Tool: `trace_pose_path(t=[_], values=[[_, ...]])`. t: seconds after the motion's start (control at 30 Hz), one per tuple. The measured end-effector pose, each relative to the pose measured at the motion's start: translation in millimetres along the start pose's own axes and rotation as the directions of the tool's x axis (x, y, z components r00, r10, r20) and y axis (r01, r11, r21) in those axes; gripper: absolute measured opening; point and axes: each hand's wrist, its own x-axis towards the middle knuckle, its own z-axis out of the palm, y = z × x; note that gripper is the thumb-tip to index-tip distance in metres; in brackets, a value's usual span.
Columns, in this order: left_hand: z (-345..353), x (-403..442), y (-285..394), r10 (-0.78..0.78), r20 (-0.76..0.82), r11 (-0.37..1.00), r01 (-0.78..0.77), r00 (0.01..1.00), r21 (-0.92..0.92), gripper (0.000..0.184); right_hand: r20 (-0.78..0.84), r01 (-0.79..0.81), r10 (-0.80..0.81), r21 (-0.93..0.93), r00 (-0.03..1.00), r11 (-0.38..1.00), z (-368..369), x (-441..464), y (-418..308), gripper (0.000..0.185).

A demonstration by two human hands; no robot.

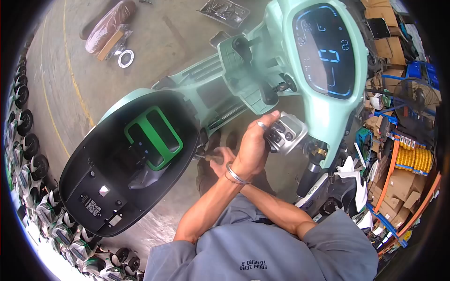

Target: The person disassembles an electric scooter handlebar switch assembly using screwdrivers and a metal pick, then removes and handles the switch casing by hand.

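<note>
A mint-green scooter (344, 112) stands before me with its dashboard (328, 51) lit. My left hand (253, 145), with a ring and a wrist bracelet, is closed around a silver switch housing (287, 133) with dark buttons, beside the handlebar. A black handlebar grip (308, 180) sticks out towards me. Crossing beneath the left forearm, my right arm reaches to the other side. There my right hand (223, 160) has its fingers bent near the storage box's rim, around something thin and partly hidden. The black under-seat box (117, 196) lies open, with a green handle (161, 138) inside.
A wrapped seat (110, 28), a cardboard piece (110, 46) and a white ring (125, 58) lie on the floor. A metal tray (225, 11) holds small parts. Scooters (35, 164) line the left. At right stand a fan (415, 100) and racks with a yellow coiled hose (412, 157).
</note>
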Motion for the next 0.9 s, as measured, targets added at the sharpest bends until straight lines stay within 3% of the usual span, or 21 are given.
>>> trace_pose_path(t=[0.03, 0.1, 0.17, 0.3, 0.4, 0.5, 0.57, 0.9], values=[[-0.4, 0.1, 2.6, -0.007, 0.020, 1.000, 0.006, 1.000, 0.029, 0.036, 0.098, 0.211, -0.201, -0.107, 0.975, 0.972, -26.3, -15.4, -18.7, 0.038], [9.7, -5.1, 13.8, -0.026, 0.016, 0.994, 0.024, 1.000, 0.105, 0.032, 0.316, 0.359, -0.334, -0.025, 0.888, 0.933, -51.4, -42.3, -15.7, 0.033], [5.3, 1.3, 13.4, -0.059, 0.043, 0.991, 0.054, 0.997, 0.121, 0.032, 0.227, 0.105, -0.104, 0.007, 0.968, 0.994, -124.1, -63.8, -76.7, 0.029], [10.1, 4.5, 15.1, -0.026, 0.067, 0.983, 0.014, 0.997, 0.185, 0.034, 0.047, 0.148, -0.148, 0.005, 0.988, 0.989, -237.4, -103.7, -118.4, 0.025], [15.8, 4.2, 12.9, 0.024, 0.028, 0.968, -0.030, 0.999, 0.250, 0.038, -0.101, 0.185, -0.182, 0.029, 0.978, 0.982, -299.0, -125.6, -132.6, 0.033], [21.2, -0.7, 11.6, 0.034, 0.022, 0.957, -0.039, 0.999, 0.287, 0.038, -0.260, 0.231, -0.234, -0.042, 0.937, 0.972, -307.9, -131.9, -139.1, 0.042], [22.7, -3.1, 10.2, 0.094, 0.027, 0.951, -0.097, 0.995, 0.293, 0.037, -0.308, 0.289, -0.368, -0.273, 0.877, 0.917, -301.5, -121.3, -145.6, 0.042], [25.9, -5.9, 7.6, 0.200, 0.031, 0.919, -0.199, 0.979, 0.340, 0.038, -0.365, 0.315, -0.461, -0.392, 0.809, 0.864, -282.8, -100.6, -145.8, 0.035]])
